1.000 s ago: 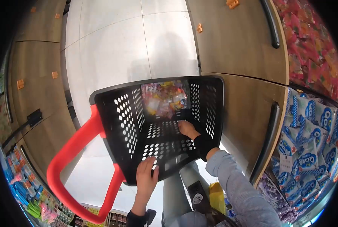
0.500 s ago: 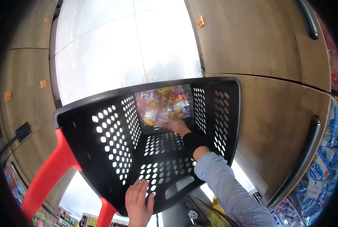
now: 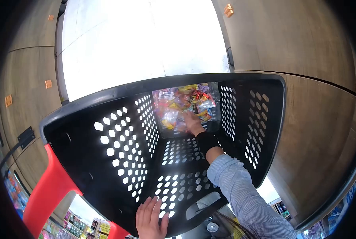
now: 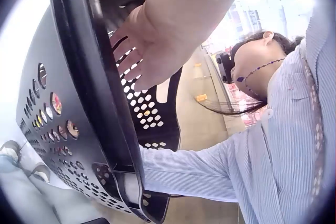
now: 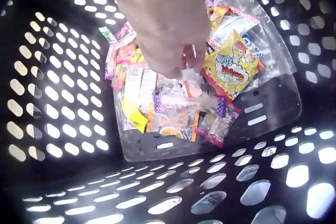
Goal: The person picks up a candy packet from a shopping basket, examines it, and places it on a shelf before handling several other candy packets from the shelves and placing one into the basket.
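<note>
Bag of sweets, clear plastic and stuffed with mixed bright wrappers, lies on the floor of the black perforated basket, pushed against the far end wall; the right wrist view shows a yellow packet near the top of the heap, the plastic loose and crumpled round it. Right hand is deep in the basket with the sleeve stretched along its bottom, fingertips down on the upper part of the bag. Contact is plain, but I cannot tell whether they pinch the film or only press on it, since the back of the hand hides the pads. Left hand lies flat, fingers straight and spread, against the near end wall of the basket, bracing it and gripping nothing. The left wrist view shows the same palm on the perforated plastic. Step in hand, as I judge it: reaching for the bag at the far end while the basket is steadied. Lifting it out would call for a firm gather of the slack plastic, not a hold on one wrapper, and for the left hand to hold the basket's tilt. The basket has a red handle at the left and is held above a pale, glossy tiled floor. Wood-faced cabinet panels flank the aisle, with stocked shelves at lower left.
</note>
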